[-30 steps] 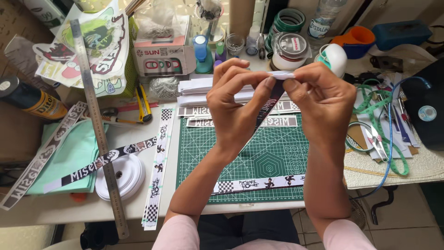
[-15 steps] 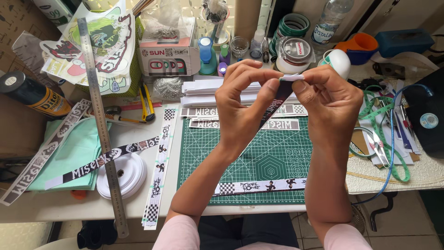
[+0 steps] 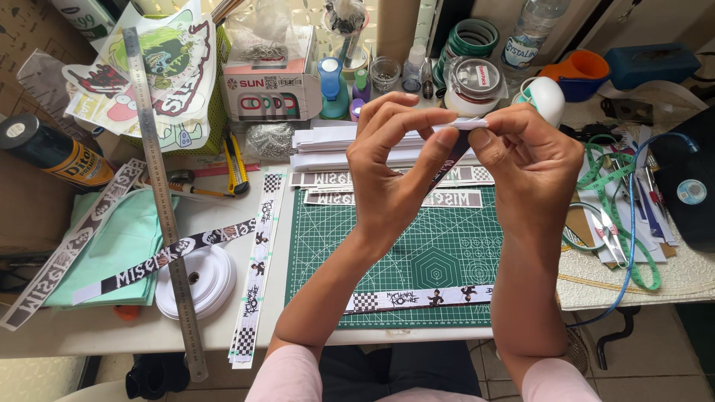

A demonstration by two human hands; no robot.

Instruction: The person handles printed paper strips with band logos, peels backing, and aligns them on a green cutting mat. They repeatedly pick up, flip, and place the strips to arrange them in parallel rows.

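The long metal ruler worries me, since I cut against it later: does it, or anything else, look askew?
Yes. The metal ruler lies slanted across printed strips and the white ribbon roll, its lower end past the table edge. Both hands pinch a printed strip above the green cutting mat.

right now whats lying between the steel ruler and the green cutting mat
In the head view, a checkered printed ribbon strip lies lengthwise on the white table between the steel ruler and the green cutting mat.
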